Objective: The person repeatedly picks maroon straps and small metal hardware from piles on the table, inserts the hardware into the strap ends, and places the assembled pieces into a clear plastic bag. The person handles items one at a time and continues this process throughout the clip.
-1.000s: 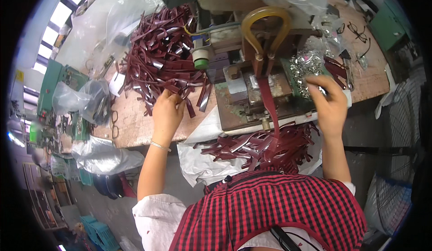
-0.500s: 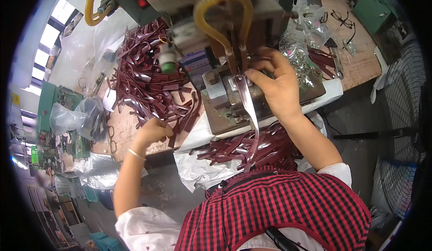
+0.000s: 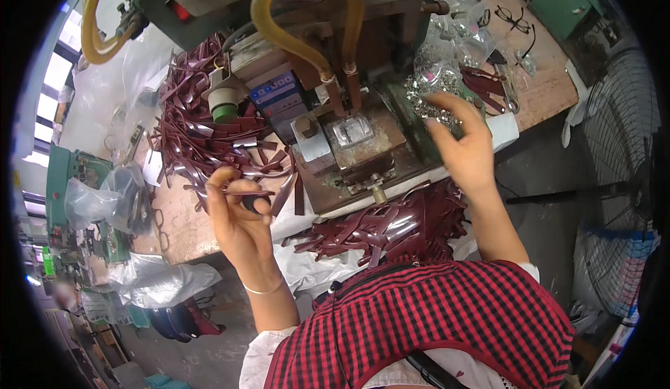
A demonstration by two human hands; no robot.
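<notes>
A: What's in your left hand?

B: Your fingers are pinched on a dark red strap, lifted just off the strap pile on the bench.

A: And your right hand?

B: It's spread over the small metal fittings beside the press, fingertips touching them. I cannot tell whether it grips one.

A: Other straps?

B: A second heap lies below the press, near your lap.

tabletop: your brown wooden surface, carrying the press machine.
left of machine: maroon strips heaped.
right of machine: eyeglasses.
</notes>
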